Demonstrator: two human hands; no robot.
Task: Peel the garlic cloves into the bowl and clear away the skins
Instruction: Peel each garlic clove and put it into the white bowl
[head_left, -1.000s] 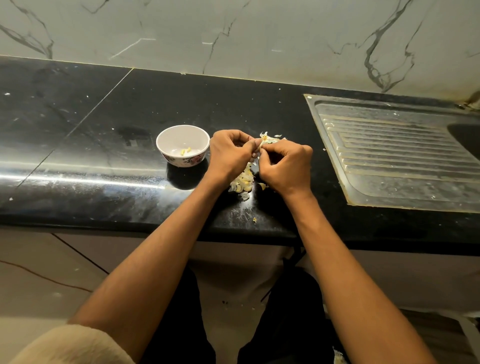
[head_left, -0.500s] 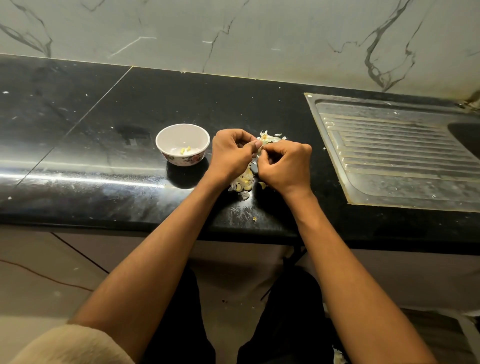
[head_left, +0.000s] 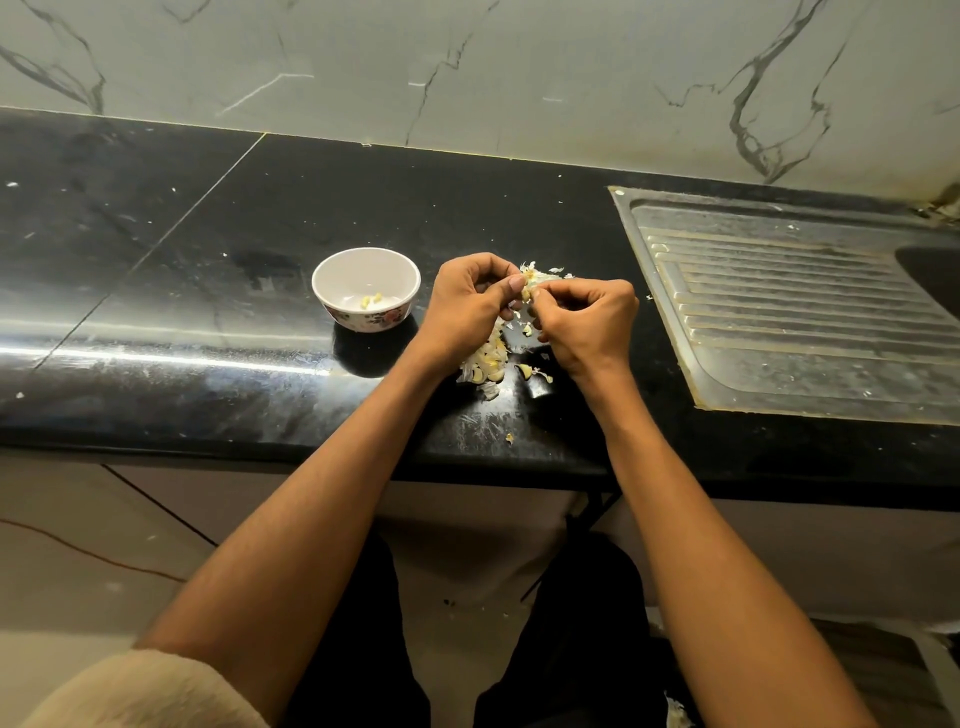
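Observation:
A small white bowl (head_left: 332, 280) with a flowered outside stands on the black counter (head_left: 208, 249); a few peeled cloves (head_left: 372, 300) lie in it. Just right of the bowl my left hand (head_left: 465, 306) and my right hand (head_left: 587, 325) meet above the counter. Both pinch one garlic clove (head_left: 526, 294) between thumbs and fingertips. Under and between the hands lies a heap of garlic cloves and papery skins (head_left: 488, 361), and a loose clove (head_left: 524, 370) sits beside it. More skins (head_left: 543, 273) show beyond the fingers.
A steel sink drainboard (head_left: 789, 312) is set into the counter at the right, its basin (head_left: 935, 275) at the far right edge. A marble wall (head_left: 467, 67) backs the counter. Small skin scraps (head_left: 510, 438) lie near the front edge.
The hands stay in the same spot over the heap. My fingers have shifted slightly on the clove, and the left thumb now shows more.

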